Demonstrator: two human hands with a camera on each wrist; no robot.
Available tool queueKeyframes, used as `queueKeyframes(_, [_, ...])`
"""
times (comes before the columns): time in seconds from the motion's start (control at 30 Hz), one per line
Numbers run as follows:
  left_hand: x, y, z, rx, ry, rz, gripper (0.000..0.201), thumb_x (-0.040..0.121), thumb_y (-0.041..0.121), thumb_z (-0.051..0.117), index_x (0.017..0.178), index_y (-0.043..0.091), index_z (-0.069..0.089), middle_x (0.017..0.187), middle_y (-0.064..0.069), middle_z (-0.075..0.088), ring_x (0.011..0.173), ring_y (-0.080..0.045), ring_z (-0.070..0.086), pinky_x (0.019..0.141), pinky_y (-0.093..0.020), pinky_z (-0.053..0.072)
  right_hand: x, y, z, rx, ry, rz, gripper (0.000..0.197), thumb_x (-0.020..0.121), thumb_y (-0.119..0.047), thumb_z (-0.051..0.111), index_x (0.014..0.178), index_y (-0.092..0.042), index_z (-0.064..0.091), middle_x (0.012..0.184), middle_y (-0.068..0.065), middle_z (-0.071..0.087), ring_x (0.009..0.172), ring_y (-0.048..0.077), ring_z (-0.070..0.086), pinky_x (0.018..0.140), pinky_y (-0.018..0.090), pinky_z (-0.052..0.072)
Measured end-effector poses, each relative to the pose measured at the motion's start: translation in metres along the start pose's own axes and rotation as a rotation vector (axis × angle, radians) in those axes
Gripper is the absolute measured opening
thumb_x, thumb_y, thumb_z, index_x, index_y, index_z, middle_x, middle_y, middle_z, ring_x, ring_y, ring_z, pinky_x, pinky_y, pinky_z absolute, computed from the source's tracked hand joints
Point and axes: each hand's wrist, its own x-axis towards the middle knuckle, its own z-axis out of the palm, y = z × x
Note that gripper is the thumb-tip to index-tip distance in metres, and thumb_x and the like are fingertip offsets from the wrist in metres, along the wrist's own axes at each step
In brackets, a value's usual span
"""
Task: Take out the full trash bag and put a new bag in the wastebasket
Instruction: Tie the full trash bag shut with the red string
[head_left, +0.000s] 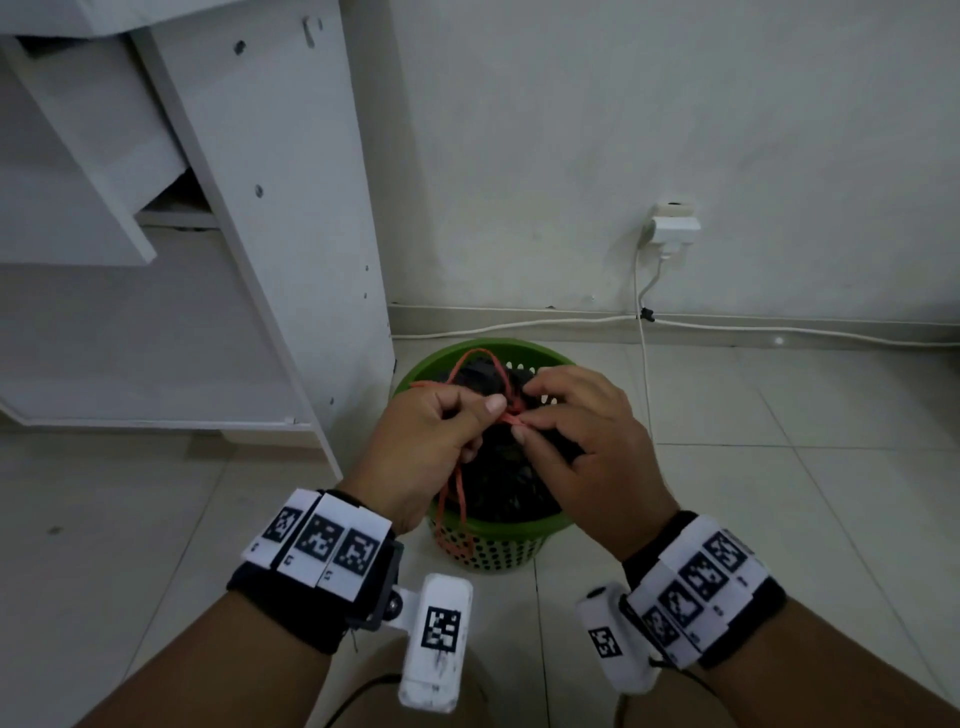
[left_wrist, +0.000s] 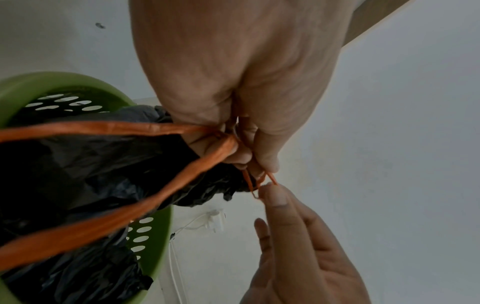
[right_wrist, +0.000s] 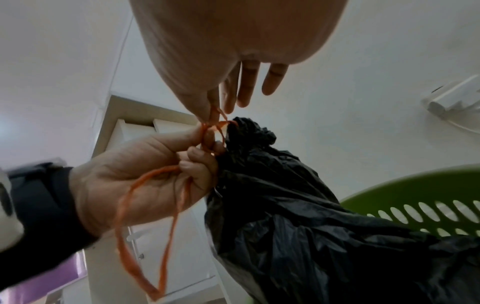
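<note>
A green perforated wastebasket (head_left: 498, 551) stands on the tiled floor and holds a full black trash bag (head_left: 504, 483) with an orange drawstring (head_left: 457, 493). My left hand (head_left: 483, 415) grips the gathered bag neck and the drawstring loops, which hang down past the basket's front. My right hand (head_left: 535, 415) pinches a thin strand of the drawstring between thumb and forefinger, right beside the left thumb. In the left wrist view the orange drawstring (left_wrist: 103, 127) runs taut from the bag (left_wrist: 91, 164) into the left hand (left_wrist: 241, 156). The right wrist view shows the right hand (right_wrist: 213, 111) pinching the strands above the bunched bag (right_wrist: 285, 195).
A white cabinet (head_left: 291, 208) stands close on the basket's left. Behind it are the wall, a socket with a white plug (head_left: 672, 226) and a white cable (head_left: 519, 325) along the baseboard. Tiled floor (head_left: 779, 467) lies to the right and in front.
</note>
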Motion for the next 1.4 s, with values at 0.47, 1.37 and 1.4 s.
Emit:
queueKeyframes(0.47, [0.000,0.009,-0.006,0.523,0.148,0.411,0.012,0.088,0.032,0.072,0.082,0.024,0.064,0.070,0.009,0.059,0.068,-0.008,0.056,0.060,-0.021,0.045,0.025,-0.015,-0.024,1.064,0.013,0.620,0.025,0.094,-0.016,0.052,0.085,0.004,0.065,0.099,0.018,0.069,0.096,0.028,0.067,0.089,0.039,0.055])
queueKeyframes(1.37, [0.003,-0.081,-0.080,1.108,-0.135,0.436,0.035,0.091,0.059,0.038,0.071,0.031,0.047,0.053,0.014,0.042,0.046,-0.012,0.047,0.043,-0.023,0.032,-0.006,0.047,0.014,-0.107,-0.413,0.414,0.036,0.101,-0.022,0.046,0.067,-0.017,0.034,0.059,0.002,0.042,0.053,0.018,0.040,0.052,0.033,0.034])
queueKeyframes(1.4, [0.002,-0.081,-0.078,1.123,-0.133,0.442,0.034,0.092,0.058,0.037,0.071,0.032,0.044,0.053,0.014,0.043,0.046,-0.013,0.047,0.044,-0.024,0.033,-0.007,0.047,0.016,-0.120,-0.424,0.418,0.037,0.101,-0.022,0.046,0.067,-0.019,0.032,0.059,0.001,0.041,0.052,0.017,0.039,0.052,0.034,0.034])
